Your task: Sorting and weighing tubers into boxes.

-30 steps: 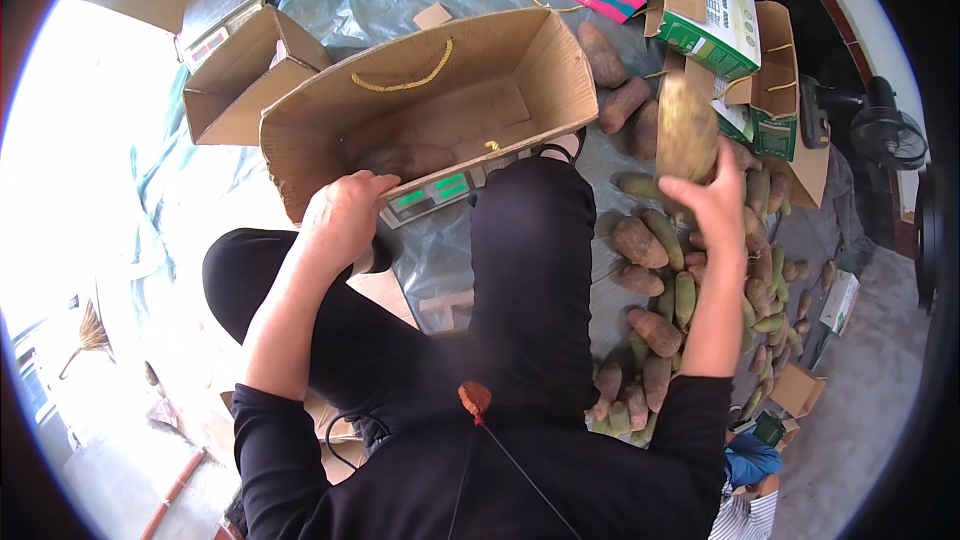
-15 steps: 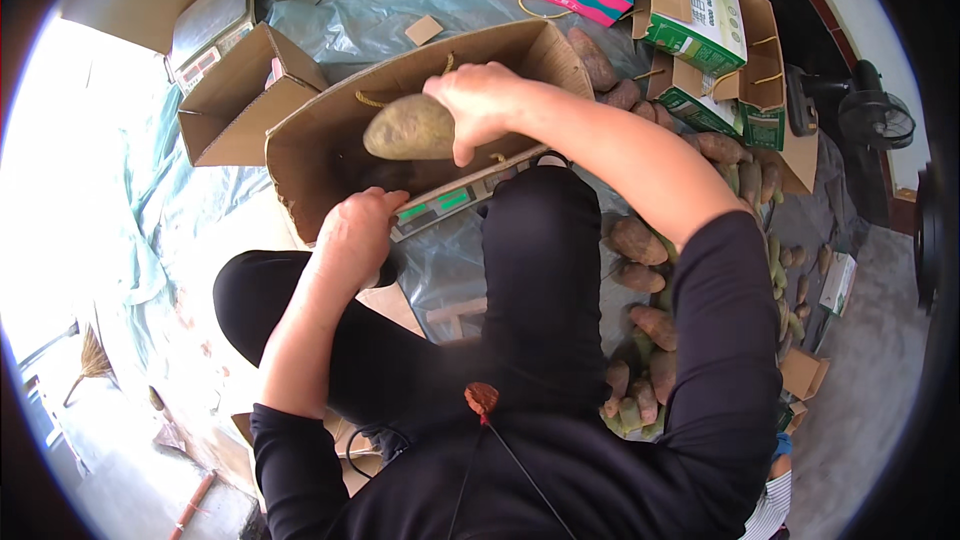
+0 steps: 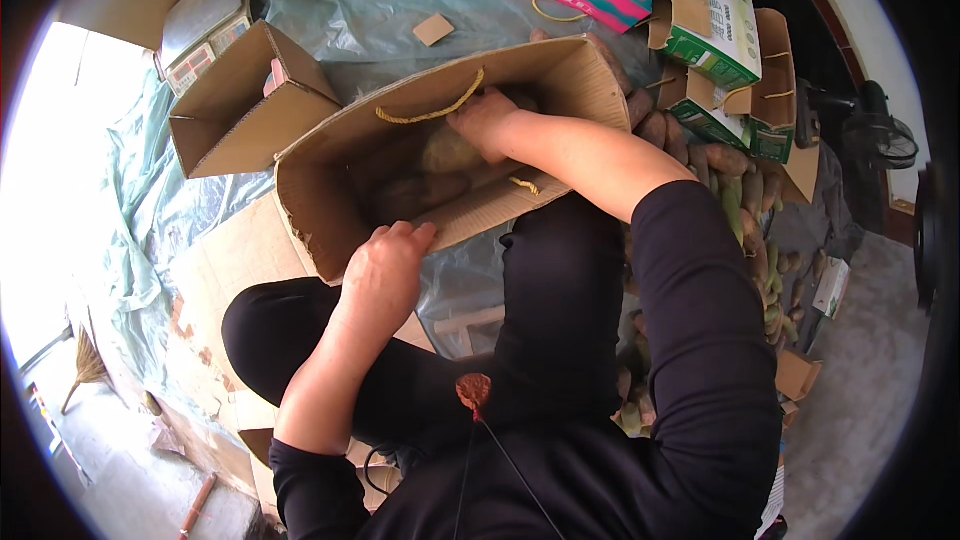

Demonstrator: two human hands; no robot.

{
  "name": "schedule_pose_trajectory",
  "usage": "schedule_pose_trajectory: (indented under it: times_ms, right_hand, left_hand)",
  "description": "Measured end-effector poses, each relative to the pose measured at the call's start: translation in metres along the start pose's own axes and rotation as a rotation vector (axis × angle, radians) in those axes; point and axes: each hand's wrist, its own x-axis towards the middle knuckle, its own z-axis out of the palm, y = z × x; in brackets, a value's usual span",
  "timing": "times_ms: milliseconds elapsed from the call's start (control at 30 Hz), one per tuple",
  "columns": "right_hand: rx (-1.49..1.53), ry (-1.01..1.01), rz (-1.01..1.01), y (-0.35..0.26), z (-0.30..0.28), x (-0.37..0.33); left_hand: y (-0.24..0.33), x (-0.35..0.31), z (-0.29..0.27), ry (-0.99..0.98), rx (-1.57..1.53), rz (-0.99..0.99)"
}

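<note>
A long cardboard box (image 3: 315, 210) with yellow rope handles (image 3: 432, 114) stands open in front of my knees. My right hand (image 3: 486, 124) reaches down into it from the right, its fingers curled at a big pale greenish-brown tuber (image 3: 450, 153), which is blurred. Another tuber (image 3: 415, 195) lies dimly on the box floor. My left hand (image 3: 385, 262) grips the box's near rim at the left, fingers over the edge. The fingertips of my right hand are partly hidden by shadow and the tuber.
A smaller open carton (image 3: 250, 125) and a weighing scale (image 3: 208, 15) are at the far left. Printed gift boxes (image 3: 712, 25) stand at the far right, above piled tubers (image 3: 728, 160). A fan (image 3: 880, 135) stands beyond. Plastic sheeting (image 3: 370, 10) covers the floor.
My right hand has lowered the tuber from above the opening into the box. The box appears tipped toward me, its near wall now covering the scale's green display. My left hand stays at the rim.
</note>
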Motion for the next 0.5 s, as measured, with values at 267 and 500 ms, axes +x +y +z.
schedule_pose_trajectory:
  times_ms: [267,500]
  right_hand:
    - [0.121,-0.235,0.112,0.007,-0.005,-0.01]
    - [0.276,-0.183,0.3,0.013,0.007,-0.021]
  left_hand:
    - [0.0,0.003,-0.003,-0.003,-0.022,-0.008]
    - [0.002,0.005,-0.003,-0.047,-0.004,-0.018]
